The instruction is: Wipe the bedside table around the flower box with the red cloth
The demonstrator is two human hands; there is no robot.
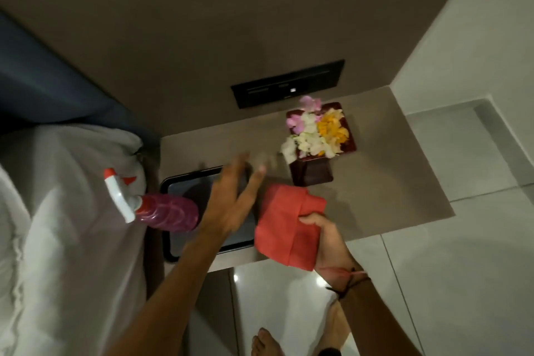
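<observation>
A dark red flower box (313,173) filled with pink, white and yellow flowers stands toward the back of the beige bedside table (390,182). My right hand (326,240) grips a folded red cloth (281,222) just in front of the box, at the table's front edge. My left hand (234,196) hovers with fingers spread, blurred, over a black tray (176,182) to the left of the box, holding nothing.
A pink spray bottle (156,206) with a white and red trigger lies across the tray's left side, against the white bedding (63,211). A black switch panel (289,84) sits on the wall behind the table. Glossy white floor tiles and my bare feet (268,341) are below.
</observation>
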